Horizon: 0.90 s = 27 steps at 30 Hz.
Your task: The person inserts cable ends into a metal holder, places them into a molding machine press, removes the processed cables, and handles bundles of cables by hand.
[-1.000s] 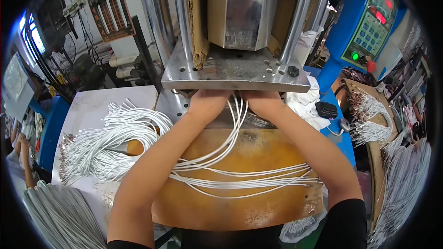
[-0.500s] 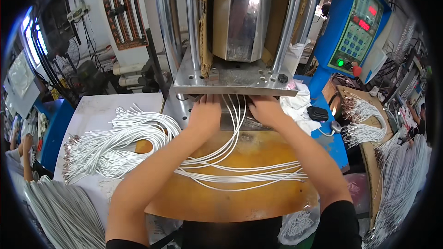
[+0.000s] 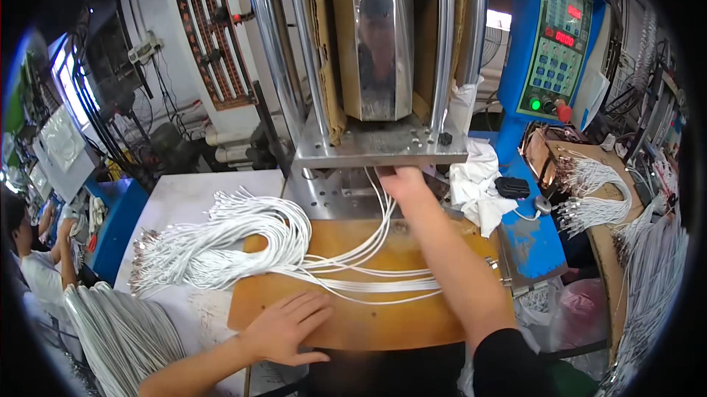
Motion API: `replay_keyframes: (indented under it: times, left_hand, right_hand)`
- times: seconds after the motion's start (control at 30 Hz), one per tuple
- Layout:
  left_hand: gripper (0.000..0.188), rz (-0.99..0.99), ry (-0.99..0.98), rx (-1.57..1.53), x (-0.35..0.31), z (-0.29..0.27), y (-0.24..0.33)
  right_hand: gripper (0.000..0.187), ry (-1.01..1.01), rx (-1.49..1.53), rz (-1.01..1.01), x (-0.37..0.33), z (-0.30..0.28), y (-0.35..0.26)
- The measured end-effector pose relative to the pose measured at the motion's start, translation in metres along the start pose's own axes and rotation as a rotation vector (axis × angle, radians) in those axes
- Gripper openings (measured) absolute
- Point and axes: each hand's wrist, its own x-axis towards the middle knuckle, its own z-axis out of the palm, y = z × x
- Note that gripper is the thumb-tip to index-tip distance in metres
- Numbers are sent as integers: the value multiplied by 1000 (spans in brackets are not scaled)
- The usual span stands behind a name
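My left grip rests released, fingers spread, on the glossy amber-brown surface. My right grip is under the flat grey steel plate; whether it's clenched I can't tell. Beside it, slender white cables curve underneath.

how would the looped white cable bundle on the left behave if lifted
The bundle would likely flop when lifted, since it bends round in a loose loop. It may spring a little, as its curves look smooth, without kinks. It might also splay: no tie shows around it, and it fans out leftward.
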Motion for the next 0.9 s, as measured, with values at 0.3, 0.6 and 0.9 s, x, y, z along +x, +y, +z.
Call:
replay_keyframes:
  times: [0.3, 0.6, 0.9]
  left_hand:
    - [54, -121, -103, 362, -25, 37, -11]
    - [44, -126, -71, 400, -24, 44, -5]
    - [45, -111, 3, 370, -27, 55, -14]
  right_hand:
    - [60, -762, -1158, -238, -259, -106, -126]
    - [68, -691, -1653, -204, -298, -117, -125]
    - [62, -606, -1573, -225, -306, -127, -121]
